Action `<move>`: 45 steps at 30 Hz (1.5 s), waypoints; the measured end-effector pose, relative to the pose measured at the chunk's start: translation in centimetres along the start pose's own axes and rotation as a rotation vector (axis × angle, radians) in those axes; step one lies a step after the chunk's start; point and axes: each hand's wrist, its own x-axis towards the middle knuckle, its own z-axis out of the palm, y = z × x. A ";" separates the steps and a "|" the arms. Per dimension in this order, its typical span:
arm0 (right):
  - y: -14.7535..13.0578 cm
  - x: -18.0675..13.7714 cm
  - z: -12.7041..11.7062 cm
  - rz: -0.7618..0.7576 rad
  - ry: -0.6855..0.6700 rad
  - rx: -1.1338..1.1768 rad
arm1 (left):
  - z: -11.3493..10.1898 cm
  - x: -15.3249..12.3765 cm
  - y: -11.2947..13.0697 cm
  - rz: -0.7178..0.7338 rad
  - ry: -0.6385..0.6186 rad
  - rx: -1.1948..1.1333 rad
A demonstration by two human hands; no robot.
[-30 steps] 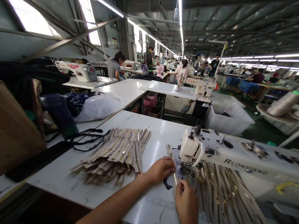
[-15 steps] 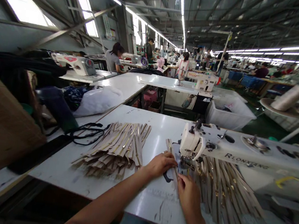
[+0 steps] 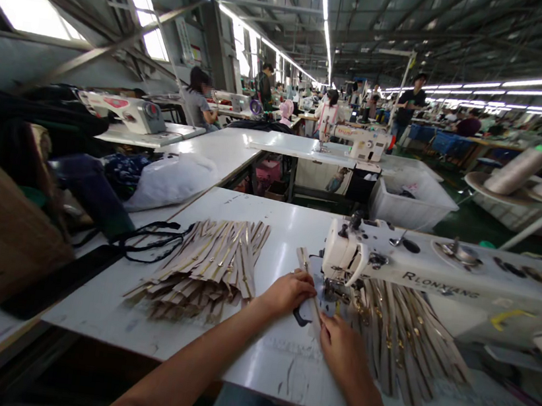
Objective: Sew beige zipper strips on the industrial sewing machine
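OK, both hands are working one beige zipper strip [image 3: 315, 309], which is lying lengthwise on the worktop [image 3: 263, 375], just left of the needle end of the sewing machine [image 3: 395, 263]. Left hand [image 3: 293, 290] is resting on the strip's middle, fingers curling down over it; can't tell from here if it's pinching or only pressing. Right hand [image 3: 339, 345] is gripping the near end between thumb and fingers. Strip's far end is poking out past the left hand.

Left of the hands, a fanned pile of zippers [image 3: 218, 259] is sitting on the worktop, a black strap [image 3: 149, 240] lying beside it. Right of the needle, a second zipper bundle [image 3: 404, 347] is spreading out from under the machine arm toward the person, gold pulls showing. Further back, a white bin [image 3: 413, 208] is standing near another machine [image 3: 368, 146]
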 end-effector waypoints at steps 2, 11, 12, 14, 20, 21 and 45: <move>0.0 1.0 -0.1 -0.002 -0.006 -0.012 | 0.3 0.8 -0.8 -0.020 0.000 0.020; -0.5 1.4 1.6 0.121 0.142 -0.079 | 1.7 4.5 -2.6 0.076 -0.044 -0.065; -0.5 1.3 1.7 0.127 0.149 -0.083 | 1.9 4.7 -2.7 0.076 -0.047 -0.066; -0.5 1.4 1.7 0.141 0.148 -0.092 | 2.0 4.9 -3.0 0.077 -0.053 -0.068; -0.8 2.1 1.2 0.182 0.109 -0.093 | 2.0 5.4 -3.7 0.087 -0.058 -0.073; -0.9 2.2 1.1 0.189 0.101 -0.092 | 2.0 5.4 -3.8 0.091 -0.056 -0.074; 0.0 1.1 1.4 0.119 0.156 0.003 | 0.7 3.8 -1.6 0.090 -0.072 -0.067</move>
